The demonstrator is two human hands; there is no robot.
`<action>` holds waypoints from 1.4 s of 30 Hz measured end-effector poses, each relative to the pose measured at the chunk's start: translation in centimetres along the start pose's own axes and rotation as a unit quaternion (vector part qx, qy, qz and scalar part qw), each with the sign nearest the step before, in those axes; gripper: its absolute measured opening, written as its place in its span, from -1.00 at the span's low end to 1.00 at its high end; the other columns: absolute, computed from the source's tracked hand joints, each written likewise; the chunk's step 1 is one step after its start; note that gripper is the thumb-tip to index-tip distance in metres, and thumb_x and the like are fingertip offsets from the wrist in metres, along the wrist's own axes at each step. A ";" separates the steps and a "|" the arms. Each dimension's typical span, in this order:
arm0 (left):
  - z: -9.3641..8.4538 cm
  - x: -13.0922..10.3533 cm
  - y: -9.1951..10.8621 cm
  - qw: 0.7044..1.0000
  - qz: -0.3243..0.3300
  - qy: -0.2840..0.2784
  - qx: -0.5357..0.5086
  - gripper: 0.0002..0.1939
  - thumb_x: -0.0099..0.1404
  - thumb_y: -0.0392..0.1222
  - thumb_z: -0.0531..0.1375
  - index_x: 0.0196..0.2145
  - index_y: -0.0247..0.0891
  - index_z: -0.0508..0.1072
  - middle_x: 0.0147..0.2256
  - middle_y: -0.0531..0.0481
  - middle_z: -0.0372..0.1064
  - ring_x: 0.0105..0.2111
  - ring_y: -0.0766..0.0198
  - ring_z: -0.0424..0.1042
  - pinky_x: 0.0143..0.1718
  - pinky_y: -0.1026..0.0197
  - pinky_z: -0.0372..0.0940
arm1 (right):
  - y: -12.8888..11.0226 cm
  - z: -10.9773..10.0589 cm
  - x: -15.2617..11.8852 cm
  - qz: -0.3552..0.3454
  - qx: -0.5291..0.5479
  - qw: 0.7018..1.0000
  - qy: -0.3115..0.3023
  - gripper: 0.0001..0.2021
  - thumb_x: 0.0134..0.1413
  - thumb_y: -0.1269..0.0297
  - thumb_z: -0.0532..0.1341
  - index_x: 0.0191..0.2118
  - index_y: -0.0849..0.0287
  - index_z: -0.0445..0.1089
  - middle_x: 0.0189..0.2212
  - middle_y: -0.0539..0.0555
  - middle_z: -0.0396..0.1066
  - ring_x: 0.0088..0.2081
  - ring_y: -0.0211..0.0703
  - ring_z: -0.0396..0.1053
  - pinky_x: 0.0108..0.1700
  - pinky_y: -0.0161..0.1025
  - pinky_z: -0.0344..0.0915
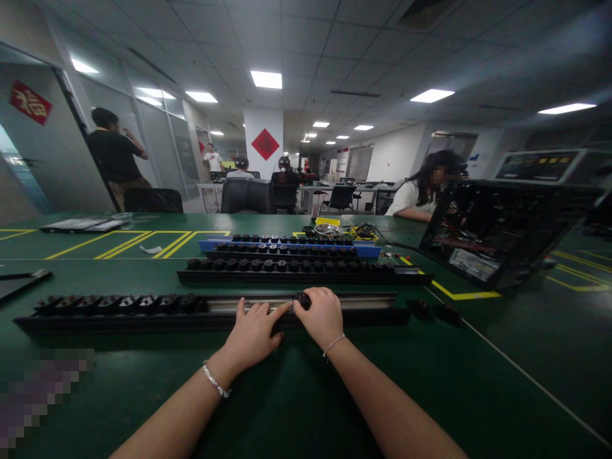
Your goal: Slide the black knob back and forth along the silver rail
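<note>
A long black rail (143,324) lies across the green table in front of me. Its left half carries a row of black socket-like modules (148,303), and a bare metallic channel (220,305) shows farther right. My right hand (321,315) is closed in a pinch on a small black module (302,299) at the rail's channel. Beside it, my left hand (255,331) rests over the rail with fingers spread, its index finger stretched toward the module. Whether that fingertip touches the module I cannot tell.
Two loose black modules (447,313) lie right of the rail. Behind stand another filled black rail (287,276) and a blue rail (368,250). An open computer case (497,236) stands at the right, with a person (415,197) behind it. A metal dish (329,229) sits farther back.
</note>
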State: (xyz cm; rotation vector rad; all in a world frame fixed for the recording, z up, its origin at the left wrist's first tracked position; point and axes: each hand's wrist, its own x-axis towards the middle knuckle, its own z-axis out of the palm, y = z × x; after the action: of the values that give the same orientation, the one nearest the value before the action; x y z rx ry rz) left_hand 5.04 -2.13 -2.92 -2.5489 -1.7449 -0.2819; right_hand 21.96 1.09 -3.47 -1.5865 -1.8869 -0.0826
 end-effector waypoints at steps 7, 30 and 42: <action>0.6 -0.3 0.1 1.000 -0.003 0.024 0.002 -0.43 0.16 -0.12 0.08 0.15 -0.04 0.12 0.00 -0.08 0.27 0.05 0.06 0.18 0.17 -0.28 -0.37 | 0.9 -0.5 0.0 0.022 -0.005 1.000 0.007 -0.82 -0.02 0.17 0.14 -0.33 0.14 0.38 -0.31 0.08 0.43 -0.19 -0.10 0.28 -0.12 -0.18 0.10; 0.6 -0.3 0.0 0.999 0.007 0.042 0.013 -0.48 0.19 -0.17 0.04 0.13 -0.04 0.16 -0.04 -0.06 0.30 0.02 0.08 0.22 0.17 -0.21 -0.27 | 3.9 -2.1 0.0 0.063 -0.030 0.997 0.029 -0.82 -0.04 0.13 0.14 -0.43 0.14 0.32 -0.39 0.08 0.40 -0.26 -0.10 0.29 -0.19 -0.17 0.13; 0.8 -0.3 -0.3 0.999 0.011 0.041 0.001 -0.49 0.21 -0.17 0.02 0.13 -0.04 0.16 -0.05 -0.06 0.30 0.00 0.10 0.23 0.17 -0.21 -0.30 | 5.3 -3.0 0.1 0.108 -0.056 0.992 0.024 -0.87 -0.07 0.19 0.13 -0.46 0.13 0.28 -0.40 0.08 0.39 -0.26 -0.07 0.29 -0.21 -0.16 0.12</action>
State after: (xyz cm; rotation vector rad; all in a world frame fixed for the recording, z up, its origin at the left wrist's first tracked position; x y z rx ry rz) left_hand 4.76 -2.19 -3.74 -2.5152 -1.6876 -0.3794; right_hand 28.05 1.28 -3.00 -1.8385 -1.6890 -0.1318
